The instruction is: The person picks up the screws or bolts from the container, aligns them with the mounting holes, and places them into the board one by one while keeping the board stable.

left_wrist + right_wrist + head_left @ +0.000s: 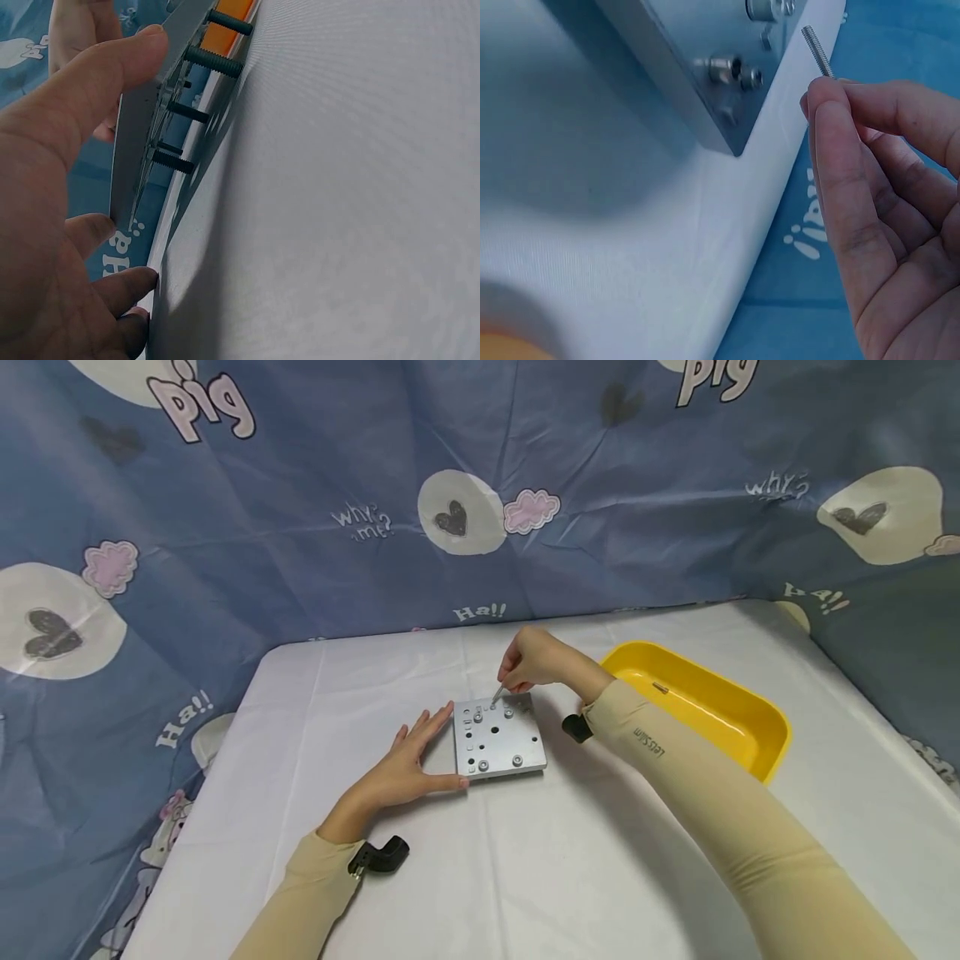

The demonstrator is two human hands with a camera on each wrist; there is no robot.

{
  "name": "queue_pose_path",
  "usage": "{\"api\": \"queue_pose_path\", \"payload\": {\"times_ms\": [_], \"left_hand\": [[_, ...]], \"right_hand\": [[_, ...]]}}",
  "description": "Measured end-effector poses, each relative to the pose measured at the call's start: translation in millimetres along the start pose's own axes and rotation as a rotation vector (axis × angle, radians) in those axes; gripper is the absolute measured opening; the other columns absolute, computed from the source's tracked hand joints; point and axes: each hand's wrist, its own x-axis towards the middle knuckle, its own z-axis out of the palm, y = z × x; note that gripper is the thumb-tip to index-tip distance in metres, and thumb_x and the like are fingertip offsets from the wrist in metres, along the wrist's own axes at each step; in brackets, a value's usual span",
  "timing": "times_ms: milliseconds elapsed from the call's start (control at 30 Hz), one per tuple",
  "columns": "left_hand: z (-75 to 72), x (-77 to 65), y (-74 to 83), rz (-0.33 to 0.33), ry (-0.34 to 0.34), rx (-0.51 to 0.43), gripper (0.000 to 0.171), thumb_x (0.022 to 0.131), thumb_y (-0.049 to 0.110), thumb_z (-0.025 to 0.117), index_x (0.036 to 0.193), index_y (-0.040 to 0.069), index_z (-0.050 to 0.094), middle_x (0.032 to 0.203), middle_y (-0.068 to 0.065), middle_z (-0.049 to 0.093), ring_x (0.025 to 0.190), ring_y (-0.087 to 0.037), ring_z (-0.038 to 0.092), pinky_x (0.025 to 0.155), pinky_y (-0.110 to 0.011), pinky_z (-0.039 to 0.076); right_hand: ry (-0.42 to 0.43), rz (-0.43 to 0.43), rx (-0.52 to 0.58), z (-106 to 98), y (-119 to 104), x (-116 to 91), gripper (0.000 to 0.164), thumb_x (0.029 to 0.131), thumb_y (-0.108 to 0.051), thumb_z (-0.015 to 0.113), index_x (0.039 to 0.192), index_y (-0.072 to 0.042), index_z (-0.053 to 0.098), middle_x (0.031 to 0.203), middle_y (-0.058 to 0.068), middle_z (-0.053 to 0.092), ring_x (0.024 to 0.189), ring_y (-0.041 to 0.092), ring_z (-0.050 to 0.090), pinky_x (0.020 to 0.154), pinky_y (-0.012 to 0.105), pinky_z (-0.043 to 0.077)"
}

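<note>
A silver metal plate (495, 739) with holes and several socket-head screws lies on the white cloth. In the left wrist view, threaded screw shanks (214, 61) stick out from its underside. My left hand (405, 767) is spread along the plate's left side, fingers fairly straight, thumb at the near corner and index finger at the far corner. Between thumb and fingertips my right hand (536, 658) pinches a thin threaded screw (817, 50), its head hidden by the fingers. In the head view the screw's free end points down at the plate's far edge; contact cannot be told.
To the right, a yellow tray (776, 727) stands partly behind the right forearm, with a small metallic piece (660, 687) inside. A blue printed curtain (375, 568) hangs behind the table. Black wrist cameras are strapped at both wrists.
</note>
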Motion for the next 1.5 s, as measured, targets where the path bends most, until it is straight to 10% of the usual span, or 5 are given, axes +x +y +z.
{"api": "queue_pose_path", "payload": {"times_ms": [1500], "left_hand": [[3.3, 3.3, -0.4, 0.012, -0.001, -0.001, 0.120, 0.083, 0.046, 0.093, 0.174, 0.029, 0.017, 0.182, -0.006, 0.017, 0.170, -0.037, 0.000, 0.135, -0.063, -0.012]], "right_hand": [[0.010, -0.075, -0.132, 34.1, -21.4, 11.9, 0.004, 0.097, -0.008, 0.079, 0.093, -0.006, 0.082, 0.080, 0.003, 0.079, 0.066, 0.008, 0.069, 0.065, 0.019, 0.061]]}}
